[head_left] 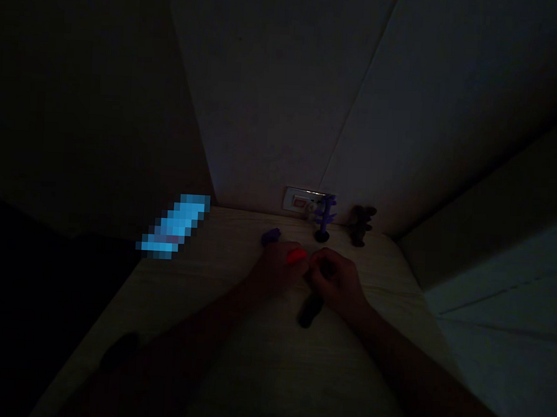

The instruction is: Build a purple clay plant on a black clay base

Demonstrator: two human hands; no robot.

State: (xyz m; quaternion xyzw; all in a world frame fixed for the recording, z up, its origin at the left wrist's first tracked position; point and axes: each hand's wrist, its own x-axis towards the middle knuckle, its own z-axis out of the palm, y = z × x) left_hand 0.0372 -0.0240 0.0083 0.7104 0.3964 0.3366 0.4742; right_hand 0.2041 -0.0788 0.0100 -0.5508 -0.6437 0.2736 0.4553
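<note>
In dim light, my left hand (278,264) is closed around a small bright red piece (296,256), of a kind I cannot make out. My right hand (338,277) is close beside it, thumb and fingers curled together in a pinch; what they hold, if anything, is hidden in shadow. Below the right hand lies a dark, elongated object (310,311), too dim to name. A small purple object (271,236) rests just beyond my left hand. Farther back stands a purple, branched, tree-like figure (325,217) on a round black base.
A dark branched figure (362,225) stands at the back right of the wooden tabletop (261,369). Behind is a wall socket with a switch (300,201). A blurred-out glowing rectangle (177,225) is at the left edge. A dark oval object (119,349) lies near my left forearm.
</note>
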